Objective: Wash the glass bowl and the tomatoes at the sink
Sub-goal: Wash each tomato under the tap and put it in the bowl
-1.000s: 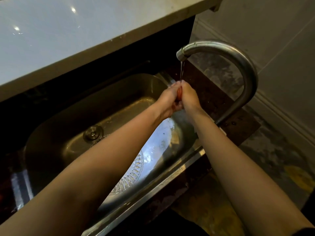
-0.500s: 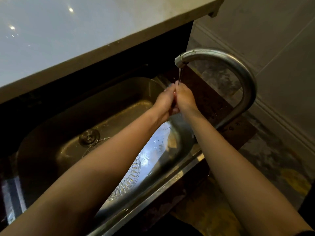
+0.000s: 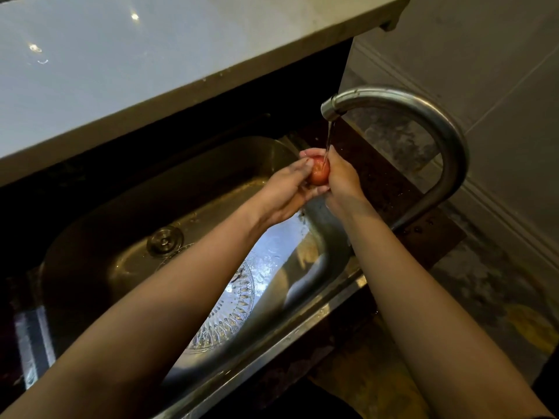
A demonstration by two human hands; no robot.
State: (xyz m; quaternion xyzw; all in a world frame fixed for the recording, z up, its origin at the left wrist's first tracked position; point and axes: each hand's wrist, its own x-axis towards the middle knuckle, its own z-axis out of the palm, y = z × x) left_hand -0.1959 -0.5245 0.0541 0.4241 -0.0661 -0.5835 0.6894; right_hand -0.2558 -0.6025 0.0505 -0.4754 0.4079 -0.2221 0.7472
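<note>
A small red tomato [image 3: 319, 173] sits between my two palms under the running water of the curved steel tap [image 3: 423, 116]. My left hand [image 3: 287, 195] cups it from the left and below. My right hand [image 3: 341, 179] presses against it from the right. Below my left forearm, a patterned glass bowl [image 3: 233, 309] lies in the steel sink [image 3: 121, 231], mostly hidden by the arm. No other tomatoes show.
A round drain plug [image 3: 165, 241] sits in the sink floor left of the bowl. A pale countertop [image 3: 121, 65] overhangs the far side. A dark stone ledge [image 3: 393, 189] holds the tap base, with a tiled wall to the right.
My hands have parted a little, so more of the tomato shows under the stream. The view has shifted slightly; the hands stay under the tap.
</note>
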